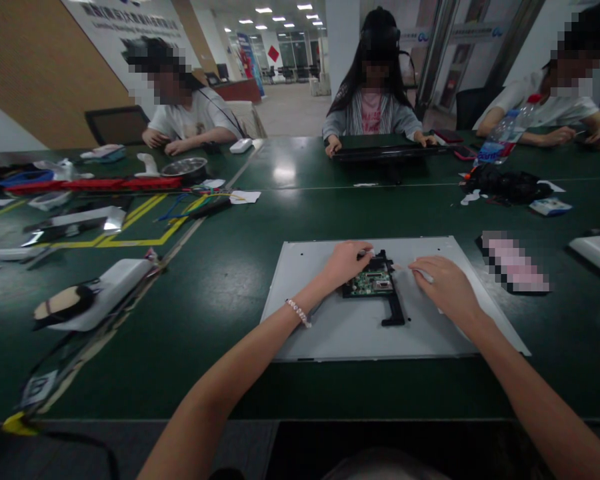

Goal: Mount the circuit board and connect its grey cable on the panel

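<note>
A pale grey flat panel [300,333] lies on the table in front of me. On it sits a green circuit board [367,285] in a black plastic frame [394,310]. My left hand [347,261], with a beaded bracelet at the wrist, is over the board's upper left corner. Its fingers are closed at the frame's far edge, and what they pinch is partly hidden. To the right of the frame, my right hand [443,287] is above the panel, thumb and fingers pinched together. Something slim and pale [425,275] shows at those fingers, too small to name.
The green table [220,267] holds a phone [516,262] right of the panel and a white device [103,293] to the left. Wires, a metal bowl [185,168] and a bottle [500,140] stand farther off. Three people sit across; one holds a dark flat panel [387,153].
</note>
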`<state>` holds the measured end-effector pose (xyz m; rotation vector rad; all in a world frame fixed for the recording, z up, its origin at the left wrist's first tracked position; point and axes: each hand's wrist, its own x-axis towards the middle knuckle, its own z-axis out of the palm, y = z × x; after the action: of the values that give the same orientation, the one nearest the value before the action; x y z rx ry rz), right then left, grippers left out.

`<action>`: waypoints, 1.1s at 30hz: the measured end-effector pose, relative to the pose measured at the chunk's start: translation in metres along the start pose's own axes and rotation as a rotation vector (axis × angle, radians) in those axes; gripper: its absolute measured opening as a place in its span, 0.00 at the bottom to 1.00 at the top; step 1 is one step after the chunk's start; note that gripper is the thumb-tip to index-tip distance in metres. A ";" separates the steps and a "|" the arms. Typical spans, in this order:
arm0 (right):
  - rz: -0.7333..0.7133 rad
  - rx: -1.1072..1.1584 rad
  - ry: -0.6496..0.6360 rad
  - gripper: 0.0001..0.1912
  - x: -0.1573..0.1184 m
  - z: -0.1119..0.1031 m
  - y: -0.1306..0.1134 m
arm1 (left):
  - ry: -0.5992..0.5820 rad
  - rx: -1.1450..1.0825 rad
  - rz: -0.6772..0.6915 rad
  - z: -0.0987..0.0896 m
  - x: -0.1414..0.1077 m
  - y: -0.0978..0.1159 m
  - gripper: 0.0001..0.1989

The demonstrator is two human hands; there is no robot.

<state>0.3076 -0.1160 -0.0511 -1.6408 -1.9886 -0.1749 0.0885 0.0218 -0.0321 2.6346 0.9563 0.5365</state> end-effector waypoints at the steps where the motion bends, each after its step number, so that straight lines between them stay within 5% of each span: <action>1: -0.008 0.000 0.006 0.15 0.001 -0.002 -0.002 | 0.015 -0.018 -0.001 -0.003 0.000 0.001 0.13; 5: -0.058 -0.037 0.026 0.15 0.001 -0.013 -0.015 | 0.114 -0.051 0.043 -0.026 -0.006 0.016 0.13; 10: -0.178 -0.157 0.005 0.17 -0.014 -0.027 -0.038 | 0.142 0.037 0.215 -0.049 -0.043 0.058 0.14; 16: -0.247 -0.268 -0.078 0.19 -0.040 -0.027 -0.052 | 0.010 0.220 0.413 -0.030 -0.088 0.094 0.13; 23: -0.265 -0.317 -0.063 0.19 -0.048 -0.021 -0.062 | 0.057 0.365 0.480 -0.003 -0.099 0.088 0.13; 33: -0.206 -0.357 -0.041 0.18 -0.057 -0.016 -0.067 | 0.082 0.399 0.444 0.002 -0.101 0.079 0.11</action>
<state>0.2558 -0.1884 -0.0494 -1.6527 -2.2559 -0.6078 0.0617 -0.1033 -0.0282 3.2355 0.5343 0.6058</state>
